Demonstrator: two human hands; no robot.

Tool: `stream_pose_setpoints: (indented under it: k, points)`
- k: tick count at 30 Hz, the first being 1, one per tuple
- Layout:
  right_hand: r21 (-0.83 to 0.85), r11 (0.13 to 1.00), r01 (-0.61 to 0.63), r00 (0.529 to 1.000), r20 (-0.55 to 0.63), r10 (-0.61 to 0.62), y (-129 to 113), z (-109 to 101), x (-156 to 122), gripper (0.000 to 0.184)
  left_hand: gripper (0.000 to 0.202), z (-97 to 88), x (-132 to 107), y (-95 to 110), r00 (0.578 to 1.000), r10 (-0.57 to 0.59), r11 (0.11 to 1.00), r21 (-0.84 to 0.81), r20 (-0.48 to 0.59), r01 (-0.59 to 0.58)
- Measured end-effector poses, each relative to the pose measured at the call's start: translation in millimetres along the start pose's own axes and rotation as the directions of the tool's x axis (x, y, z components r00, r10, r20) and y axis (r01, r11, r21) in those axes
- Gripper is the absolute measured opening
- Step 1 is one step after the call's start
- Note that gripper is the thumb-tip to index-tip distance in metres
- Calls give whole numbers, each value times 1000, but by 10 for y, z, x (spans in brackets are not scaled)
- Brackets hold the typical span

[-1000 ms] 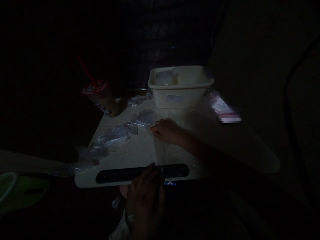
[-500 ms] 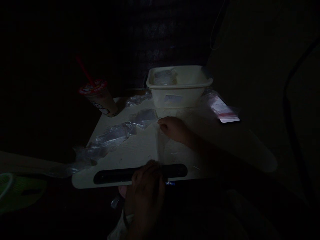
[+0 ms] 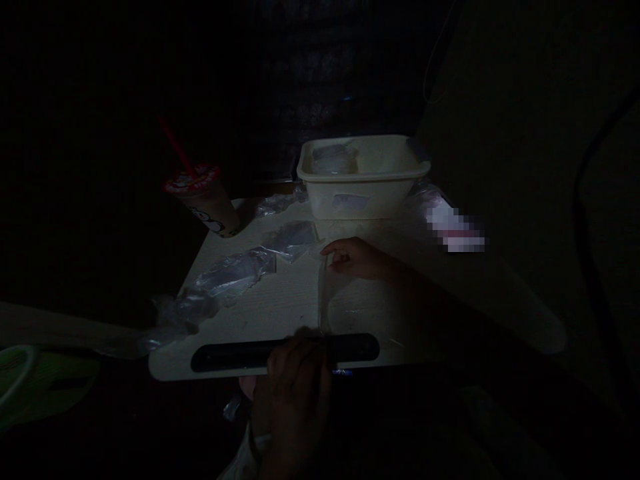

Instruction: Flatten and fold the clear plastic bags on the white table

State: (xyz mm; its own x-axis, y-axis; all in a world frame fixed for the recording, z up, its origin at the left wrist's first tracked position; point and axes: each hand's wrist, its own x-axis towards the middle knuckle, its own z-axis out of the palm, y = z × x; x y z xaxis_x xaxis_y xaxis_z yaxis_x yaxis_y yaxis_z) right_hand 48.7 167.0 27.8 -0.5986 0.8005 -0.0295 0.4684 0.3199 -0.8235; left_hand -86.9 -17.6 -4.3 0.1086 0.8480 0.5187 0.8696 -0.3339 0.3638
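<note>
The scene is very dark. My right hand (image 3: 353, 259) pinches the far end of a clear plastic bag (image 3: 326, 303) that stretches across the small white table (image 3: 280, 300) toward me. My left hand (image 3: 295, 383) sits at the table's near edge by the black groove (image 3: 225, 355), fingers curled on the bag's near end. The bag stands on edge between the two hands.
A white plastic tub (image 3: 363, 177) with clear bags inside stands at the back. Several crumpled clear bags (image 3: 235, 273) trail along the table's left side. A cup with a red straw (image 3: 203, 200) is at the back left. A green object (image 3: 35, 387) lies at the lower left.
My right hand has moved right and slightly back, going from flat on the bag to pinching its end; the bag has lifted onto its edge. My left hand has stayed at the near edge.
</note>
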Motion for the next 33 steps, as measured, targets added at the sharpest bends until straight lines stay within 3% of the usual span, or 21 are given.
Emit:
stream_pose_setpoints:
  k: [6,13,16,19,25,29,33]
  points:
    - [-118,988,101,990,-85,-112,85,135,25,26,16,-40,-53,-3,997,-48,999,18,-59,49]
    - [-239,955,178,967,-136,-214,62,191,56,27,18,-138,-76,21,992,-128,991,-23,16,129]
    - [-238,951,195,964,-133,-231,60,218,65,27,18,-174,5,-34,991,-137,990,-46,-4,137]
    - [-198,963,184,969,-129,-212,81,243,63,27,25,-199,183,-130,986,-151,987,-47,66,154]
    - [-172,969,177,970,-138,-202,93,260,53,26,41,-164,504,-227,935,-42,993,120,351,-1]
    - [-185,967,173,971,-131,-199,96,269,58,25,46,-95,541,-213,895,45,968,203,443,-150]
    - [-266,944,197,962,-134,-239,80,217,56,25,46,-58,526,-226,875,56,943,262,481,-205]
